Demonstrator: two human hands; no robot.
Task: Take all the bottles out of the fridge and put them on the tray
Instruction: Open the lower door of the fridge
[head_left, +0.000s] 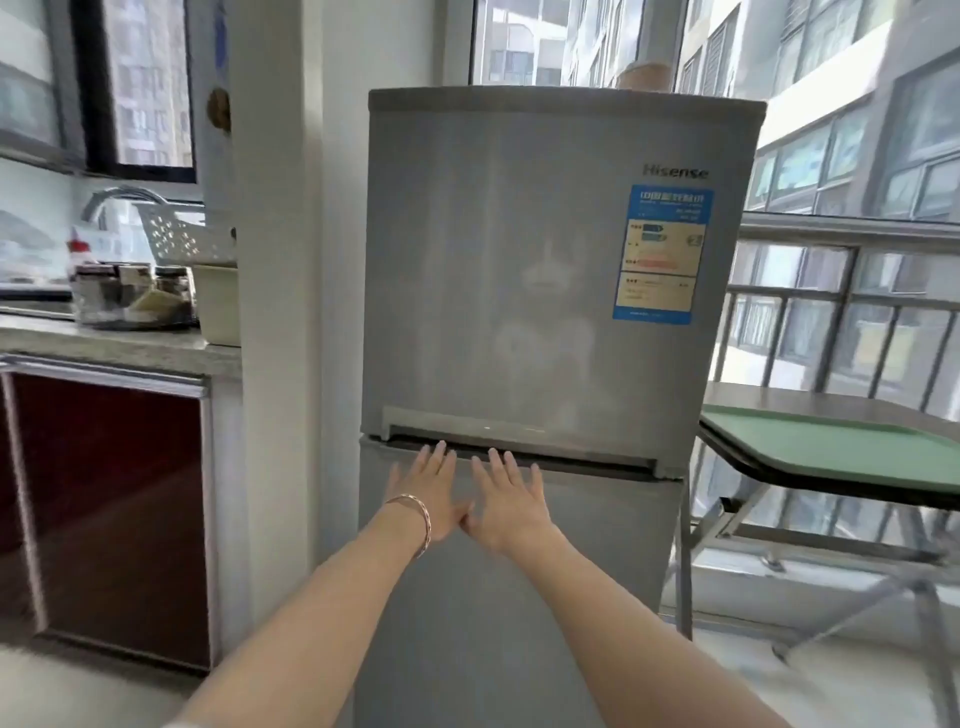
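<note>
Both hands are open and hold nothing, fingers straight and spread. The left hand (428, 491), with a bracelet (418, 517) at its wrist, and the right hand (511, 499) lie side by side, thumbs meeting, fingertips at the dark handle slot (582, 453) between the fridge's (545, 260) two doors; whether they touch the metal I cannot tell. The risk, as I judge it, is pulling the wrong door, or fingers slipping from the shallow slot; a hard tug could topple bottles inside. The fridge is grey, both doors closed, a blue label (662, 254) on the upper one, so no bottles show. The green tray (831, 447) lies on a table (841, 404) just right of the fridge.
</note>
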